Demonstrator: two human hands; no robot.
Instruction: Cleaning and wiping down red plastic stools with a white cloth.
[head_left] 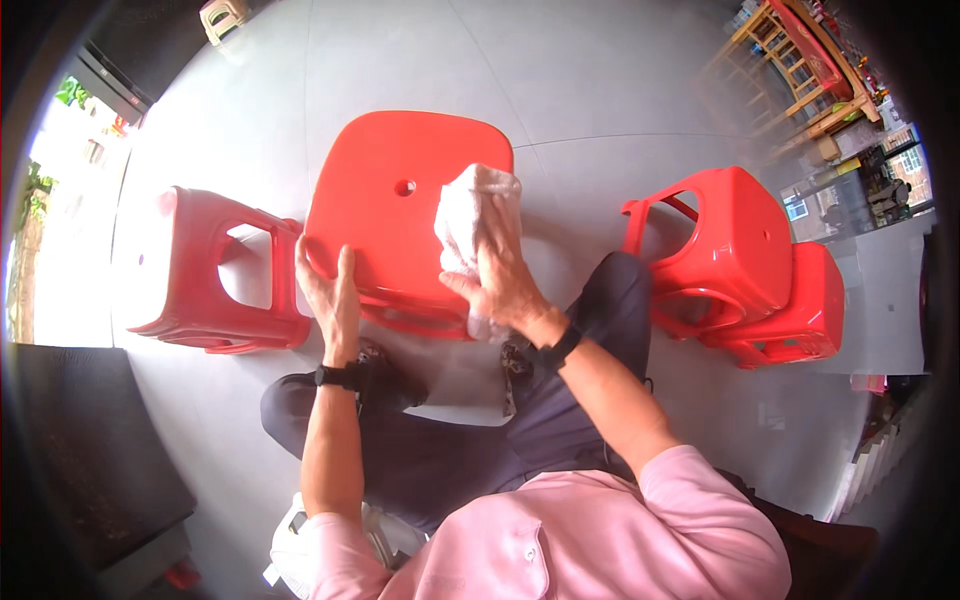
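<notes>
In front of my knees stands a red plastic stool with a rounded square seat and a small round hole in it. My left hand grips its near left corner, thumb and fingers set apart around the edge. A white cloth is held under my right hand, bunched against the right edge of the seat. Part of the cloth hangs below that hand, and the palm hides some of it.
To the left, a red stool stands close beside the middle one. Two more, a red stool and a partly covered red stool, stand at the right. A wooden rack is at the far right, a small beige stool at the far left.
</notes>
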